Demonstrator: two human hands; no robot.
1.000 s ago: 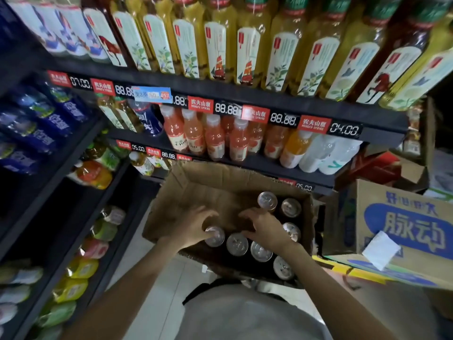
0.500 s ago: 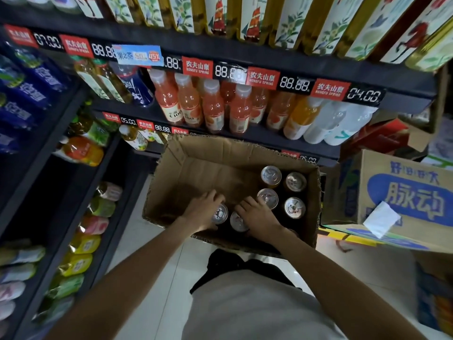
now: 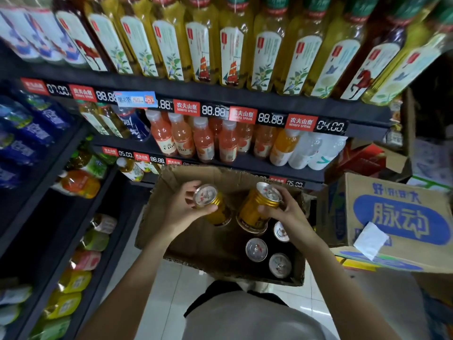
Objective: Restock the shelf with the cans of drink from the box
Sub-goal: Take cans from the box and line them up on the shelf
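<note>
An open brown cardboard box [image 3: 215, 175] sits low in front of the black shelves [image 3: 245, 165]. My left hand [image 3: 181, 209] grips a gold can [image 3: 213, 204] with a silver top, lifted above the box. My right hand [image 3: 286, 214] holds a second gold can [image 3: 257, 209] beside it, tilted. Three more cans [image 3: 256, 249] stand upright in the box's right part, showing only their silver tops. The left part of the box floor is bare cardboard.
Orange and white drink bottles [image 3: 203, 141] fill the shelf just behind the box. Tall yellow tea bottles [image 3: 232, 45] line the shelf above. Blue and coloured bottles fill the left-hand shelving [image 3: 81, 182]. A blue-printed carton [image 3: 397, 217] stands at the right. Pale tiled floor [image 3: 166, 290] lies below.
Both hands were down among the cans in the box; now each has lifted out one gold can and holds it above the box.
</note>
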